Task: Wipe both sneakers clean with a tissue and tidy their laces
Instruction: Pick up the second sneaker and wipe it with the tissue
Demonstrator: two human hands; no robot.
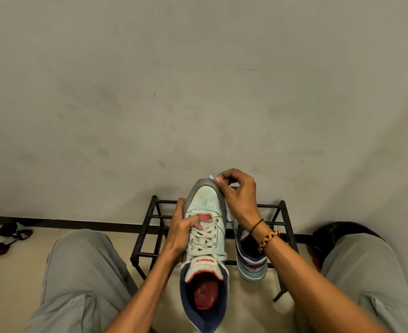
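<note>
A white and grey high-top sneaker point(205, 200) with a navy collar and red insole is held up between my knees, toe pointing away. My left hand point(181, 231) grips its left side, fingers curled over the white laces point(204, 236). My right hand point(236, 195) pinches a white tissue point(212, 177) against the right edge of the toe. The second sneaker point(251, 258) stands on the black metal rack point(147, 227), partly hidden behind my right wrist.
The rack stands against a plain grey wall with a dark skirting board. My knees in grey trousers flank the shoe. A red and black object point(8, 239) lies on the floor at far left. A dark shape point(327, 236) sits behind my right knee.
</note>
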